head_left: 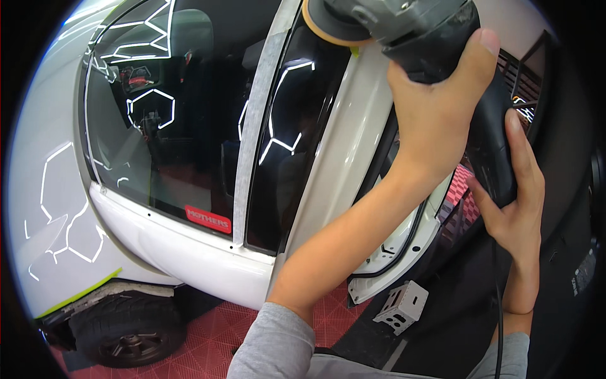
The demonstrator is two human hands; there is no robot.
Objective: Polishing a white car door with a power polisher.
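A black corded power polisher [407, 22] is held up at the top right, its orange-edged pad [338, 39] over the upper end of a glossy black pillar panel [287, 126]. My left hand [435, 110] grips the polisher just behind the head. Lower right, my right hand [517, 202] is around the long black handle, with the cord hanging beneath. Left of the pillar panel, a pale masking tape strip [246, 170] runs beside the white vehicle's side window [183, 145], which carries a red sticker [208, 218].
The vehicle's wheel [126, 338] and a green tape edge [79, 290] are at lower left. An open door frame [401, 259] stands right of the pillar. A white step stool [404, 306] sits low beside red floor tiles [214, 341] and dark flooring [360, 341].
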